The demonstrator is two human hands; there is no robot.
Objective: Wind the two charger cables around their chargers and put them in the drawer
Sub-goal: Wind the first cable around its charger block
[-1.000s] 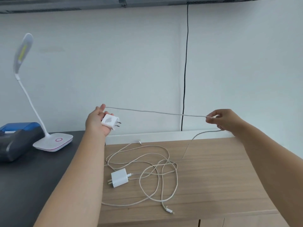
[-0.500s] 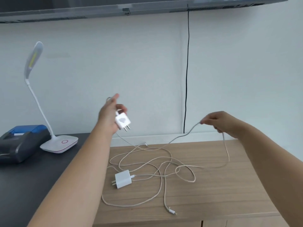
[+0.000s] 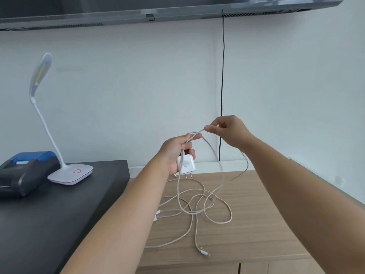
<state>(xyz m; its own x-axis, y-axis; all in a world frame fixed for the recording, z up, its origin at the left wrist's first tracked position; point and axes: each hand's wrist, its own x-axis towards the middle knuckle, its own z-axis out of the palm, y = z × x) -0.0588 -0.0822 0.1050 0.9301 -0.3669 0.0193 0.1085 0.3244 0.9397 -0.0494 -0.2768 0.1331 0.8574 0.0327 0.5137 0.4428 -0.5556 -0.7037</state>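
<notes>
Left hand (image 3: 175, 153): grips white square plug charger (image 3: 186, 165), now prongs down.
Right hand (image 3: 229, 131): pinches beige braided cable (image 3: 233, 178), now close beside left.
Slack: more loops on light wooden bench (image 3: 266, 224).

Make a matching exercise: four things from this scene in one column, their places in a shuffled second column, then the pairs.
1. charger
2. desk lamp
3. cable plug end
4. black cord

A. hanging down the wall
B. lying on the wooden top
C. in the left hand
D. standing on the black surface

Pairs: 1-C, 2-D, 3-B, 4-A
</notes>
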